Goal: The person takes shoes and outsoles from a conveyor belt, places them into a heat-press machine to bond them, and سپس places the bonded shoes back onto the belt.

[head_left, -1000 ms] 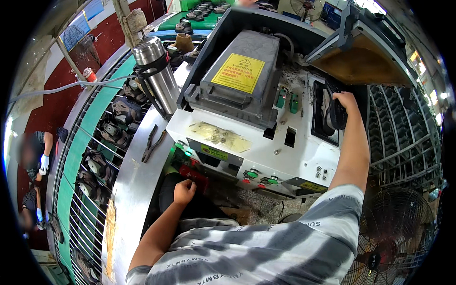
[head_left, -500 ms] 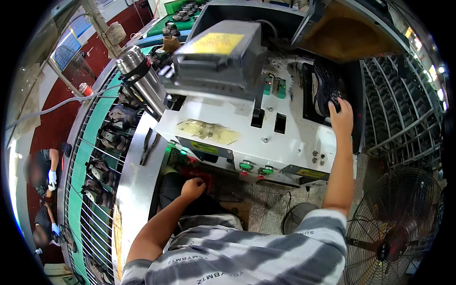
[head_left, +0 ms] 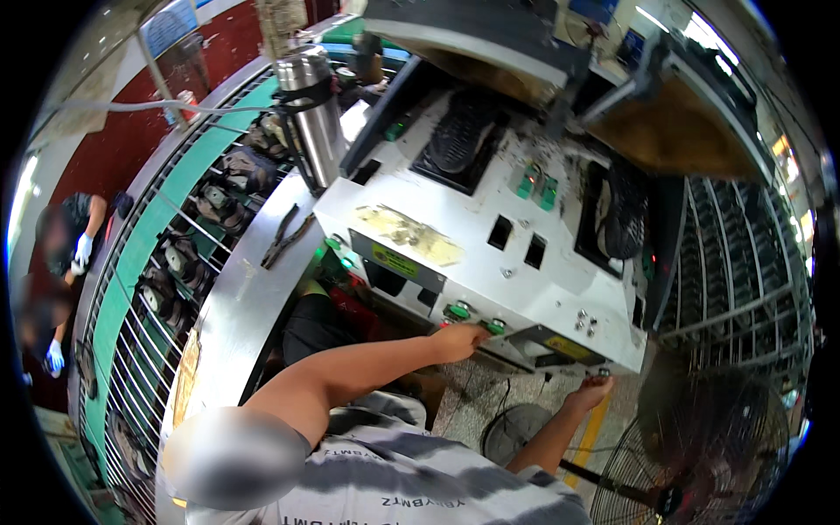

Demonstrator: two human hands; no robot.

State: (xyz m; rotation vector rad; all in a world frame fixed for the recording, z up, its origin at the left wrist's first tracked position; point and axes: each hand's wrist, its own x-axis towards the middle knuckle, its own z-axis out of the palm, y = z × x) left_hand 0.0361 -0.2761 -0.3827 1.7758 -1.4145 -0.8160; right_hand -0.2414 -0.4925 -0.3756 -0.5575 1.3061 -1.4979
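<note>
My left hand [head_left: 460, 342] is curled closed against the machine's front panel, just below a green push button [head_left: 495, 327]; its fingertips are partly hidden. My right hand [head_left: 590, 393] reaches the lower right front edge, fingers bent in beside a small knob [head_left: 604, 374]; what they grip, if anything, I cannot make out. On top of the white machine [head_left: 411, 206], a black shoe with its studded sole up [head_left: 461, 133] lies in the left recess. Another black shoe sole [head_left: 624, 210] fills the right recess. Both covers stand raised, the left cover [head_left: 472, 39] and the right cover [head_left: 678, 118].
A steel thermos [head_left: 312, 114] and a pair of pliers [head_left: 287, 236] rest on the metal ledge to the left. Beyond runs a green conveyor [head_left: 131, 289] carrying several shoes. A floor fan [head_left: 700, 455] and a shoe rack [head_left: 735, 262] stand at the right. Other people work at far left.
The left cover has swung up, uncovering the left shoe sole. My right hand has left the right shoe for the front edge; my left hand has moved right to the buttons. The view has shifted.
</note>
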